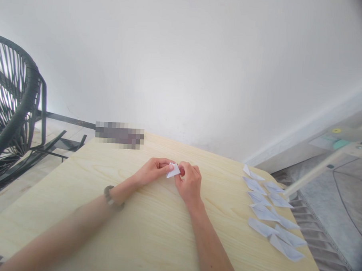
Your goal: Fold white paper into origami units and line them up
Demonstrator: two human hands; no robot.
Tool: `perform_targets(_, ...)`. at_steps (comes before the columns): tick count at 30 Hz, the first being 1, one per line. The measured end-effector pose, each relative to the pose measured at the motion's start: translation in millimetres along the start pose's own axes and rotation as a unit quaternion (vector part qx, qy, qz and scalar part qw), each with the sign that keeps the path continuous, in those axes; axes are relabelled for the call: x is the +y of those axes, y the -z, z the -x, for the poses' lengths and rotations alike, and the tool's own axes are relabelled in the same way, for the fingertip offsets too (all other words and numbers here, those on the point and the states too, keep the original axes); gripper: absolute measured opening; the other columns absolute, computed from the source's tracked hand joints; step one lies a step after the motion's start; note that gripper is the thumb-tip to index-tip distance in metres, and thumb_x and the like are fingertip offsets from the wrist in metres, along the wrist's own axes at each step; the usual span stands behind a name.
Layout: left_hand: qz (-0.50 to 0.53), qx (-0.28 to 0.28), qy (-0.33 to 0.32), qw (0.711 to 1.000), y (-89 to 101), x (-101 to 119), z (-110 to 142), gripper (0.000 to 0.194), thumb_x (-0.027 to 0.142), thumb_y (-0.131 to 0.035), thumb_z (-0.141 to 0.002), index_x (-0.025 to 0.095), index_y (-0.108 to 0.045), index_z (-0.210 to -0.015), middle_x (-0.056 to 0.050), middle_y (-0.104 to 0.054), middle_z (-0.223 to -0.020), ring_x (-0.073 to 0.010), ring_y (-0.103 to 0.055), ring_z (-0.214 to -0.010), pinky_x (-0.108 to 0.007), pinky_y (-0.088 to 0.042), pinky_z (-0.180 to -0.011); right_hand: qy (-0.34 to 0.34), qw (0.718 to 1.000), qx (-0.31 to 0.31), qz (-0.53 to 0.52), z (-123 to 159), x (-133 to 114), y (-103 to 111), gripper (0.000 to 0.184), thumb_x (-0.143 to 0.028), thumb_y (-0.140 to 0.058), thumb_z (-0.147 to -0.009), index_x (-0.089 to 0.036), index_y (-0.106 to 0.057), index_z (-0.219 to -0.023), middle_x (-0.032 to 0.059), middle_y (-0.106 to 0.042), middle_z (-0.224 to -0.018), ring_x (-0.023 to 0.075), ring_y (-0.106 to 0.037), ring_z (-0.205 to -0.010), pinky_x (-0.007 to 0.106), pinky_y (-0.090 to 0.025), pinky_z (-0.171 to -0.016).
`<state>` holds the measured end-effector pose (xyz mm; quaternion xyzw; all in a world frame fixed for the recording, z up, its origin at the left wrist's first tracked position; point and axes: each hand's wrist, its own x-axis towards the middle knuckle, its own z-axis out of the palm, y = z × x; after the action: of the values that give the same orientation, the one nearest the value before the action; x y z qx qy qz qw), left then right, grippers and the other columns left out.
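Observation:
Above the middle of the wooden table (153,230), a small folded piece of white paper (174,170) is held between both hands. My left hand (154,171), with a dark beaded bracelet on its wrist, pinches the paper's left side, thumb on top. On the other side, my right hand (190,182) has its thumb and bent fingers closed at the paper's right edge. The fingers partly cover the paper, so its full shape is hidden. Several folded white paper pieces (263,213) lie in loose rows along the table's right side.
A pixelated dark object (119,135) rests at the table's back left edge. Beyond the left edge stands a black corded chair (30,89). A white wall (183,71) rises behind the table. To the right, a pale pole (314,171) slants past the table's edge.

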<state>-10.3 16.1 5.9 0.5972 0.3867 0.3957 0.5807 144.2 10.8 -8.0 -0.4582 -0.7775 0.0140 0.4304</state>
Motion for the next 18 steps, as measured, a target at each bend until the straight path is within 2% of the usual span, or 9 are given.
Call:
perform_targets(7, 0.052, -0.021, 0.007, 0.998, 2.1, 5.6, -0.5, 0.035, 0.038, -0.052, -0.076, 0.013, -0.063, -0.099, -0.007, -0.065, -0.095, -0.0213, -0.057, -0.092, -0.033, -0.043, -0.082, -0.030, 0.999, -0.016, -0.010, -0.8, -0.3, 3.6, 0.006, -0.023, -0.047, -0.079, -0.018, -0.050, -0.081, -0.0011, -0.052, -0.060, 0.0122, -0.047, -0.056, 0.025, -0.033, -0.064)
perform_targets(13, 0.041, 0.005, 0.028, 0.999, 3.6, 0.0, -1.5, 0.032, 0.034, -0.055, -0.075, 0.013, -0.063, -0.098, -0.006, -0.066, -0.092, -0.0197, -0.059, -0.085, -0.030, -0.044, -0.078, -0.062, 0.992, -0.049, -0.097, 0.0, 5.4, 4.3, 0.012, -0.022, -0.046, -0.076, -0.018, -0.050, -0.086, -0.0003, -0.053, -0.067, 0.0115, -0.048, -0.059, 0.025, -0.037, -0.062)
perform_targets(18, 0.023, 0.060, 0.018, 0.998, 5.4, -3.3, -3.3, 0.030, 0.033, -0.056, -0.074, 0.013, -0.064, -0.094, -0.006, -0.066, -0.093, -0.0189, -0.059, -0.083, -0.029, -0.045, -0.077, -0.085, 0.973, -0.087, -0.198, -1.9, 7.8, 8.7, 0.020, -0.023, -0.039, -0.079, -0.016, -0.050, -0.093, 0.0015, -0.054, -0.077, 0.0113, -0.050, -0.067, 0.024, -0.039, -0.063)
